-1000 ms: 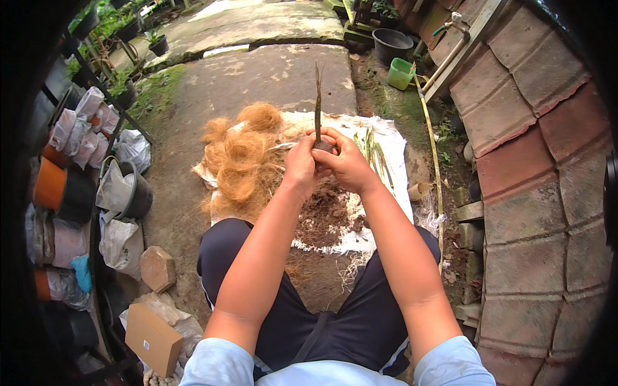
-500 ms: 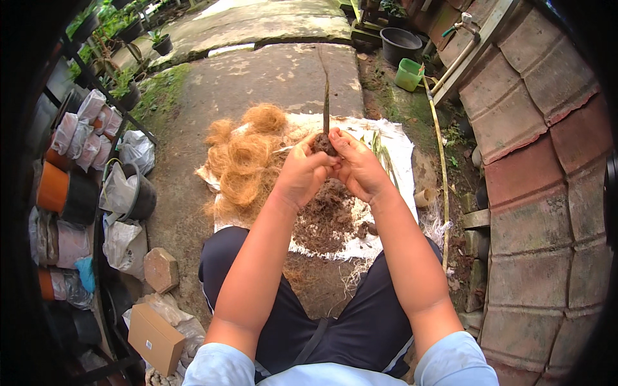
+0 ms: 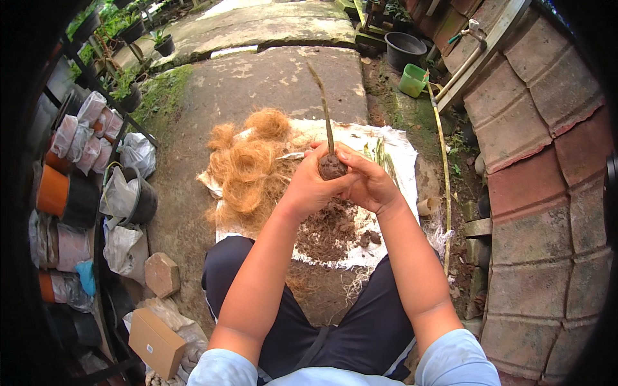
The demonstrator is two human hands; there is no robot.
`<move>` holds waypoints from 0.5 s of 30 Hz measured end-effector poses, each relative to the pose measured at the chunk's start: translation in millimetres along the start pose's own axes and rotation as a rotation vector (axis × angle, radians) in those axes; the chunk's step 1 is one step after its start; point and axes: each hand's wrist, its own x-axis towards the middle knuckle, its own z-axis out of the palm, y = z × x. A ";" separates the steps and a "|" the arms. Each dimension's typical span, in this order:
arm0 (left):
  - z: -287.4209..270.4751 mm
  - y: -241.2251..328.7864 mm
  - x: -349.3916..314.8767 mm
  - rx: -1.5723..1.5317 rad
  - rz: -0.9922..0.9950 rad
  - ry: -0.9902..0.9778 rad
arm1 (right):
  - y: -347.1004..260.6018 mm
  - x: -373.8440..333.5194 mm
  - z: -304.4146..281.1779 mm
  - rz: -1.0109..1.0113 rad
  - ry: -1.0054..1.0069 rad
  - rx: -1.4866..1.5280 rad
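Between my two hands is a plant stem (image 3: 327, 122) whose base is packed in a ball of dark soil (image 3: 331, 167). The stem points up and away, its thin tip leaning left. My left hand (image 3: 308, 186) wraps the ball from the left, thumb across its near side. From the right, my right hand (image 3: 370, 183) cups it, fingers pressed round it. Below them, loose dark soil (image 3: 325, 235) lies on a white woven sack (image 3: 402, 148). Nests of brown coconut fibre (image 3: 248, 161) sit on the sack's left part, and cut green leaves (image 3: 381, 154) on its right.
Shelves with wrapped pots stand at left, near a dark bucket (image 3: 143, 196), a hexagonal block (image 3: 161, 275) and a cardboard box (image 3: 156, 343). At right run a long thin pole (image 3: 442, 174) and roof tiles (image 3: 528, 225). A green container (image 3: 412, 81) and black tub (image 3: 404, 50) stand farther off.
Both hands have come slightly nearer and lower with the soil ball. The stem's tip has swung left, and more of the ball shows between the hands.
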 end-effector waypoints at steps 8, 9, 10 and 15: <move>4.2 0.5 -1.9 0.207 0.101 0.083 | 13.3 10.5 -14.7 -0.035 -0.036 -0.021; 3.2 0.7 -2.1 0.239 0.094 0.094 | 14.2 9.8 -15.4 -0.045 -0.019 -0.039; 0.2 1.1 -3.9 0.275 0.084 0.108 | 14.8 10.0 -12.0 -0.053 -0.006 -0.054; -1.8 -4.5 -5.5 0.214 0.091 0.162 | 23.0 12.2 -4.7 -0.125 0.021 -0.113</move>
